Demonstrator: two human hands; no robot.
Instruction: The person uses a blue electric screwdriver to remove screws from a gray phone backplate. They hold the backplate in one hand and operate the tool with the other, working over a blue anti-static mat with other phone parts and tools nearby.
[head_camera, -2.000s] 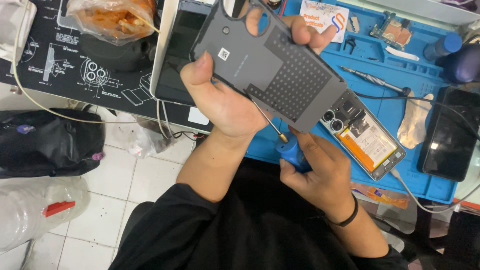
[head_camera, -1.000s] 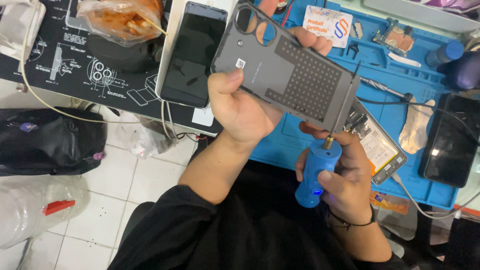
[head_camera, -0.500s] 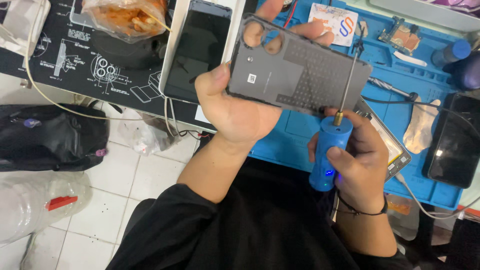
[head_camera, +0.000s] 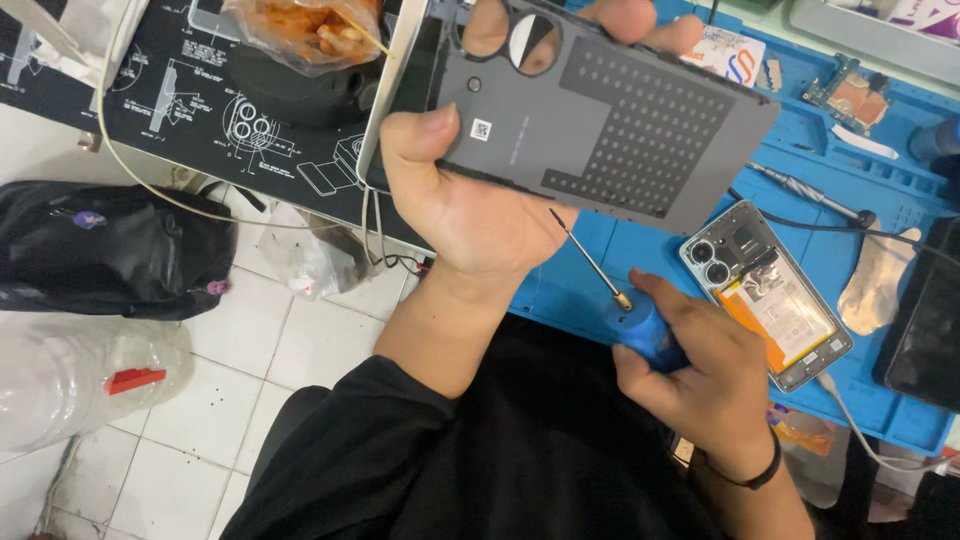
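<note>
My left hand (head_camera: 470, 200) grips a grey phone back cover (head_camera: 610, 120), inner side up, with round camera holes near its top and a dotted patch in its middle. It is held above the blue work mat (head_camera: 860, 160). My right hand (head_camera: 700, 380) is closed around a blue-handled screwdriver (head_camera: 640, 330). Its thin shaft points up and to the left, and the tip sits just under the cover's lower edge. To the right, an opened phone (head_camera: 765, 295) with an orange battery lies on the mat.
A black printed mat (head_camera: 200, 110) holds a bag of orange food (head_camera: 305, 25) and a dark phone. A small circuit board (head_camera: 850, 95), a metal tool (head_camera: 800, 190), cables and a black device (head_camera: 925, 320) lie on the blue mat. A black bag (head_camera: 110, 250) and clear plastic sit on the tiled floor.
The cover has swung flatter and risen toward the top of the view. My right hand has dropped lower with the screwdriver, whose shaft now leans left toward the cover's bottom edge.
</note>
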